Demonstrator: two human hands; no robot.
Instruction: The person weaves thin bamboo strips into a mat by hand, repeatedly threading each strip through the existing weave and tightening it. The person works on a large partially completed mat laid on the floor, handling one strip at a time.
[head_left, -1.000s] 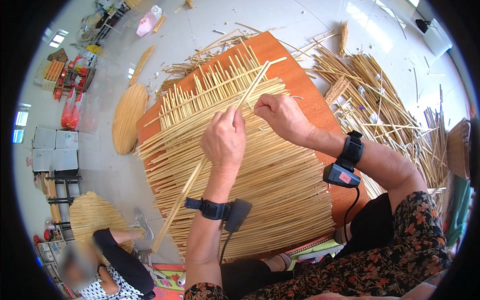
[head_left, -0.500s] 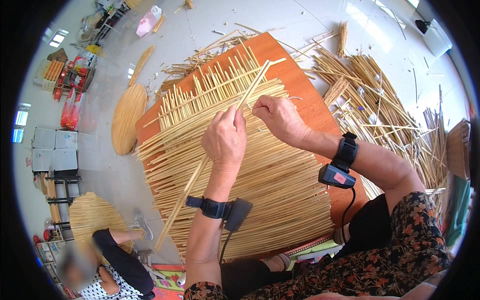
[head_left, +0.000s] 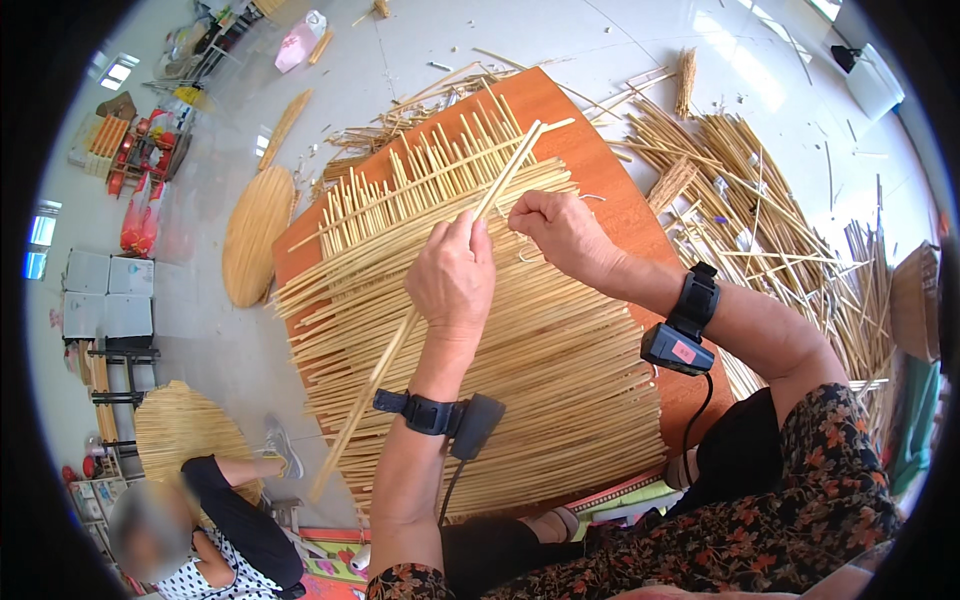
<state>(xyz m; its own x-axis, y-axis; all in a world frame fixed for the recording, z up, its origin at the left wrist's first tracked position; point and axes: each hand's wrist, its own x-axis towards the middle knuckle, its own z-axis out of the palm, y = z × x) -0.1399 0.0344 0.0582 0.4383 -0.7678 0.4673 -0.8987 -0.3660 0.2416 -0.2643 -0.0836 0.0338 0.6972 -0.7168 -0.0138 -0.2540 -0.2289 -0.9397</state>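
My left hand [head_left: 452, 270] is closed around two long pale sticks [head_left: 360, 408], which slant from lower left to upper right. Just right of it, my right hand [head_left: 555, 230] is pinched, with a thin pale cord [head_left: 530, 258] beside its fingers; I cannot make out what they grip. Beneath both hands lies a large mat of parallel sticks [head_left: 520, 390], its far part crossed by rows of short sticks [head_left: 390, 175]. The mat rests on an orange wooden board [head_left: 630, 220]. Black devices are strapped on both my wrists.
Loose stick piles [head_left: 750, 210] lie on the tiled floor to the right. At left are an oval woven mat [head_left: 250, 240], stacked boxes [head_left: 105, 295] and clutter. At lower left another person [head_left: 225, 530] sits beside a round stick mat [head_left: 190, 420]. A basket [head_left: 915, 300] stands at far right.
My hands and the held sticks have barely moved. The view has shifted very slightly.
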